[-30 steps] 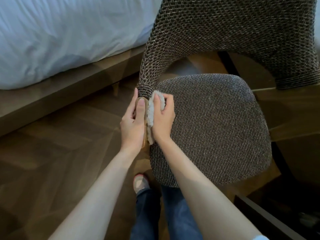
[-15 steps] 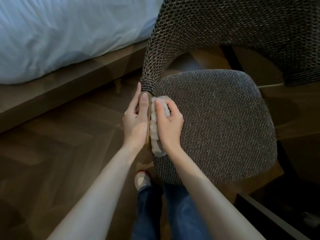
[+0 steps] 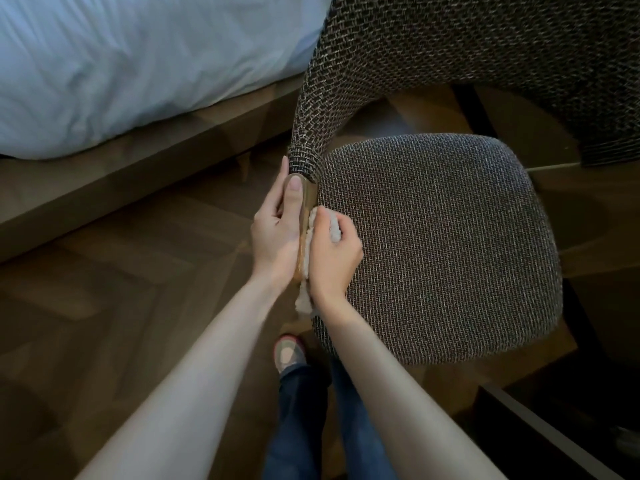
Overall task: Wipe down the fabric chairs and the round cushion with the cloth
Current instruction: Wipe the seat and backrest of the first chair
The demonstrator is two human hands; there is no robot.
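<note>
Against the wooden arm's inner face: gripping a bunched white cloth in the right hand, long axis running along the arm, loose tail hanging by the wrist. Clasping the arm's outer side with the left hand, thumb on top. Just right, woven chair seat; bed farther left.

Premises: a bedroom. A white duvet fills the 10 to 11 o'clock sector and overhangs a wooden bed base directly beneath it. Herringbone wood floor at 8 o'clock. A woven fabric chair stands beside the bed at 2 o'clock.
</note>
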